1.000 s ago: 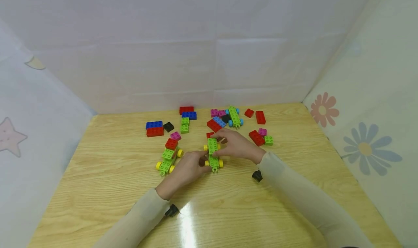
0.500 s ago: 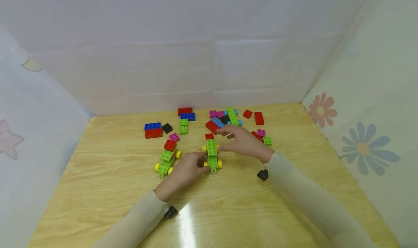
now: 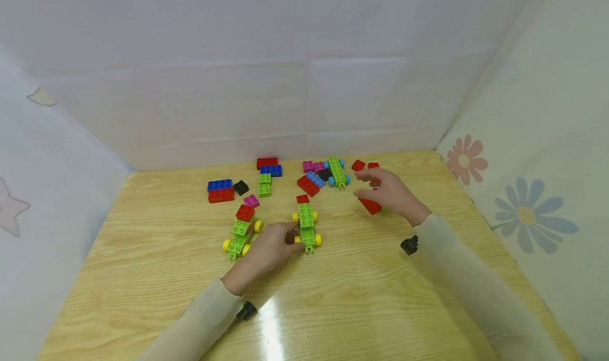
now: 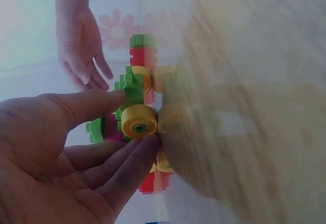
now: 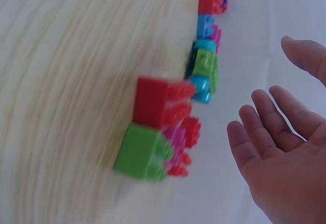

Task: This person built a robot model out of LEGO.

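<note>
My left hand (image 3: 269,247) pinches the near left side of a green toy car (image 3: 307,218) with yellow wheels. In the left wrist view the thumb lies on its green base, and the fingertips touch a yellow wheel (image 4: 139,121). A longer green brick sits on top of this car. My right hand (image 3: 392,193) hovers over a red brick (image 3: 370,205) at the right, thumb and fingers apart and holding nothing. Beside that brick in the right wrist view stands a green brick (image 5: 141,152), with a pink brick (image 5: 175,143) partly hidden behind.
Left of my left hand stands another yellow-wheeled car (image 3: 241,234) carrying green and red bricks. A blue-wheeled car (image 3: 337,172) is at the back. Blue bricks (image 3: 271,170), black bricks (image 3: 241,187) and other loose bricks lie around. A white wall (image 3: 214,86) borders the table's back.
My right hand has let go of the yellow-wheeled car and moved right, over the red brick. My left hand stays on the car.
</note>
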### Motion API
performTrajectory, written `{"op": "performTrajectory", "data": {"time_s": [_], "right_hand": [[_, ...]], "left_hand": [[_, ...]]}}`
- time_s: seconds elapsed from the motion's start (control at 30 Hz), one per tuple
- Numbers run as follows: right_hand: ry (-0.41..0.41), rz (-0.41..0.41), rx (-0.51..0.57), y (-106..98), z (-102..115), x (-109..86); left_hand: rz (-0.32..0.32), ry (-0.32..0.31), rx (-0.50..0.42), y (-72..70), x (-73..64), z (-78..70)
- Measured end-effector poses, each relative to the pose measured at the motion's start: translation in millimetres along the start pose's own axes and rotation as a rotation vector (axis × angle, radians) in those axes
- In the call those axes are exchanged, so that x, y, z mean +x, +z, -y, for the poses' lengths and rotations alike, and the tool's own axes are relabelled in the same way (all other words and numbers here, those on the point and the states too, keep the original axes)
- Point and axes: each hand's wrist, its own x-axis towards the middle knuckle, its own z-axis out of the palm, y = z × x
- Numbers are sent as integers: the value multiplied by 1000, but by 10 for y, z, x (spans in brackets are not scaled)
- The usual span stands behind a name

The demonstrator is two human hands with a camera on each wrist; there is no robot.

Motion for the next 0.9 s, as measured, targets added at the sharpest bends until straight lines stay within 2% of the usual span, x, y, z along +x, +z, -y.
{"op": "performTrajectory", "data": {"time_s": [0.17, 0.33, 0.67, 0.9], "right_hand": [[92, -25, 21, -138, -257, -13], [117, -33, 33, -223, -441, -10], [135, -29, 13, -267, -561, -3], [141, -38, 6, -238, -649, 90]], "left_hand": [[0, -4, 1, 11, 0, 1], [2, -2, 8, 16, -1, 8], [6, 10, 11, -7, -6, 8], [7, -10, -2, -1, 0, 5]]}}
